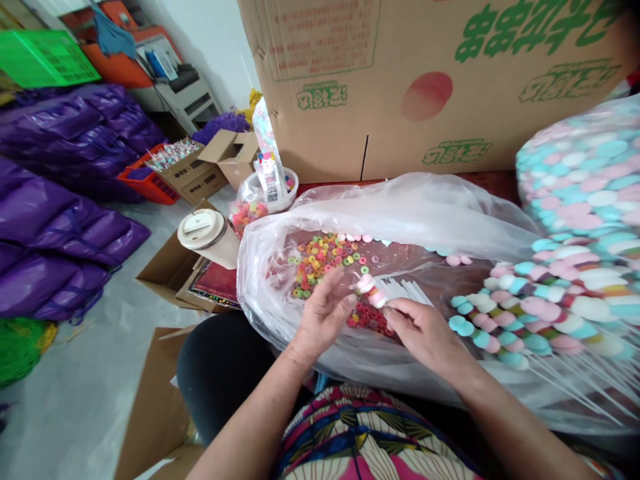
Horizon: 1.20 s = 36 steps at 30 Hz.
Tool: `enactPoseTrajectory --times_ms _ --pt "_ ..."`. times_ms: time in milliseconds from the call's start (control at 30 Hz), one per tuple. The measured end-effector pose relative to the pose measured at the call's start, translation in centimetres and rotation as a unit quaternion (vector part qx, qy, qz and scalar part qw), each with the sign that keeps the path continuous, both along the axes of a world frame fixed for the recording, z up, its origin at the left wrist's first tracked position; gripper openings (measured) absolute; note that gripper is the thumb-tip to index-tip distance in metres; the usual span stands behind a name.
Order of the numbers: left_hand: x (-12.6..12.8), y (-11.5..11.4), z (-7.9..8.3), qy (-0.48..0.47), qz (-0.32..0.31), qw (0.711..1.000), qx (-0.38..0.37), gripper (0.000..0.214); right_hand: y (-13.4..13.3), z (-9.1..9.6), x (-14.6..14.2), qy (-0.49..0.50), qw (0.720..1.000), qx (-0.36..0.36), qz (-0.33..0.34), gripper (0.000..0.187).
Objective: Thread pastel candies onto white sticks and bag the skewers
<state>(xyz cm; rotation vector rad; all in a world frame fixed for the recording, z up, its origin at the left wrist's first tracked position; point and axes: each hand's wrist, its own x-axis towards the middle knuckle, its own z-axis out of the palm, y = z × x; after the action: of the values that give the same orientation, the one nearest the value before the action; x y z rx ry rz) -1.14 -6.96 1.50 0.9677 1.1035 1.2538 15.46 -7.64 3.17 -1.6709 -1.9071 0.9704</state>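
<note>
My right hand [423, 330] is closed around the lower end of a marshmallow skewer [371, 291], which carries pink and white marshmallows with coloured rings between them. Just left of the skewer's tip is my left hand [326, 312], slightly blurred, its thumb and fingers apart with nothing visible in them. Beyond that hand lies a spread of colourful cereal rings [325, 257]. Red rings [370, 317] lie below the skewer, between my hands. Bare white sticks [407, 291] rest behind my right hand.
Finished marshmallow skewers [545, 300] are piled on the right, before a big bag of marshmallows [580, 173]. Clear plastic sheeting [400, 200] rings the work surface. A large cardboard box [350, 127] stands behind. To the left are a lidded cup [207, 233] and purple bundles [55, 233].
</note>
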Motion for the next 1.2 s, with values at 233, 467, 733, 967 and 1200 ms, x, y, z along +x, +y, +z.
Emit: enactPoseTrajectory --times_ms 233,467,733,967,1200 --pt "3.2 0.6 2.3 -0.269 0.060 0.944 -0.180 0.031 -2.3 -0.2 -1.8 0.101 0.995 0.020 0.006 0.028" --pt "5.6 -1.1 0.1 -0.260 0.086 0.943 -0.189 0.025 -3.3 -2.9 -1.7 0.049 0.996 0.074 -0.008 0.029" --pt "1.5 0.5 0.5 0.046 0.055 0.994 -0.088 0.032 -0.7 -1.6 1.3 0.018 0.999 0.049 0.010 0.030" --pt "-4.4 3.1 1.5 0.660 -0.081 0.745 -0.052 0.015 -1.3 -2.0 2.6 -0.026 0.999 0.028 0.009 0.032" --pt "-5.2 2.6 0.5 0.392 -0.040 0.918 -0.049 0.017 -1.6 -2.3 0.4 -0.097 0.989 0.086 0.067 0.028"
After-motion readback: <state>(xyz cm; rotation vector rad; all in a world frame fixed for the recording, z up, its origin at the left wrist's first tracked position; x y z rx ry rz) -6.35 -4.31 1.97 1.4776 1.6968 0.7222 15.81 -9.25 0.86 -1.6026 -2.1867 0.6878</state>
